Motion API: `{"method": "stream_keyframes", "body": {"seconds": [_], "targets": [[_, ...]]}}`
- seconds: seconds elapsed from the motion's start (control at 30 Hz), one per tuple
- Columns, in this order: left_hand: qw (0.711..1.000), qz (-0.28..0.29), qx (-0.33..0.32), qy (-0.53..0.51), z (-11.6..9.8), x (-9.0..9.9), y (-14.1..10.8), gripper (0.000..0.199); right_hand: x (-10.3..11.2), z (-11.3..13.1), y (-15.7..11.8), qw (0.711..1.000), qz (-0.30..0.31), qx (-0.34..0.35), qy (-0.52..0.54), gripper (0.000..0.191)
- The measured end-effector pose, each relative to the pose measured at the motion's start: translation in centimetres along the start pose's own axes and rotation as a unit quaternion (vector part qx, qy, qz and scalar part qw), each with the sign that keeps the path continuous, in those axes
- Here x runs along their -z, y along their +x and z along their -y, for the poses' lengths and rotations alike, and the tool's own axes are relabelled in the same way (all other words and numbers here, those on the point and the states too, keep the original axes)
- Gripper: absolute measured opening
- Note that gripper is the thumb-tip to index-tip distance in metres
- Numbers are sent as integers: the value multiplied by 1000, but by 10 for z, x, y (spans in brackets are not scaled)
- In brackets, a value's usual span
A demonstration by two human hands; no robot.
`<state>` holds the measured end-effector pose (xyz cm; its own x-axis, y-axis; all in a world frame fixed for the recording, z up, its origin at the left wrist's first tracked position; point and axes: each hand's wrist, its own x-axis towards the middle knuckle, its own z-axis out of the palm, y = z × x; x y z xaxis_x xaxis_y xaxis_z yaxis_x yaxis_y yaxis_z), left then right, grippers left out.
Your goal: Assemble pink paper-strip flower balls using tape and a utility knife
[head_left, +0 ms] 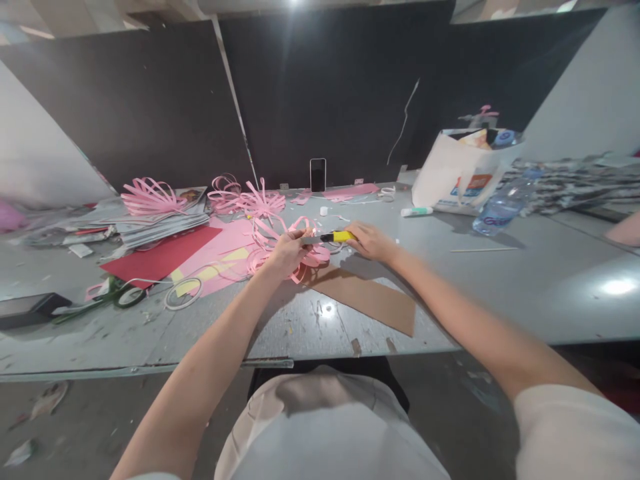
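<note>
My right hand is closed round a yellow utility knife, its blade pointing left. The blade reaches to the fingertips of my left hand, which pinches a looped bundle of pink paper strips. Whether the blade touches the strips is hidden by the fingers. Under the bundle lies a brown cardboard strip, slanting towards the table's front edge. More curled pink paper strips sit just behind my left hand.
Left are stacked papers, a red sheet, green-handled scissors and a white cord coil. A phone leans at the back. Right stand a white bag, a glue stick and a plastic bottle.
</note>
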<state>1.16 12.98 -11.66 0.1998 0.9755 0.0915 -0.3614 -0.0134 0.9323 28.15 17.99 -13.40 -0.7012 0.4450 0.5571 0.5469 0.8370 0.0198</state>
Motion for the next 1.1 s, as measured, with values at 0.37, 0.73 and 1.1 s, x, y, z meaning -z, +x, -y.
{"method": "stream_keyframes", "body": {"seconds": [0.37, 0.73, 1.1], "targets": [[1000, 7, -11, 6, 1, -1, 0, 7, 0, 7, 3, 1000, -17, 0, 1, 38], [1000, 22, -16, 17, 2, -2, -3, 11, -2, 15, 6, 999, -9, -28, 19, 42], [999, 17, 7, 48, -3, -4, -8, 6, 0, 12, 5, 999, 2, -30, 10, 43]]}}
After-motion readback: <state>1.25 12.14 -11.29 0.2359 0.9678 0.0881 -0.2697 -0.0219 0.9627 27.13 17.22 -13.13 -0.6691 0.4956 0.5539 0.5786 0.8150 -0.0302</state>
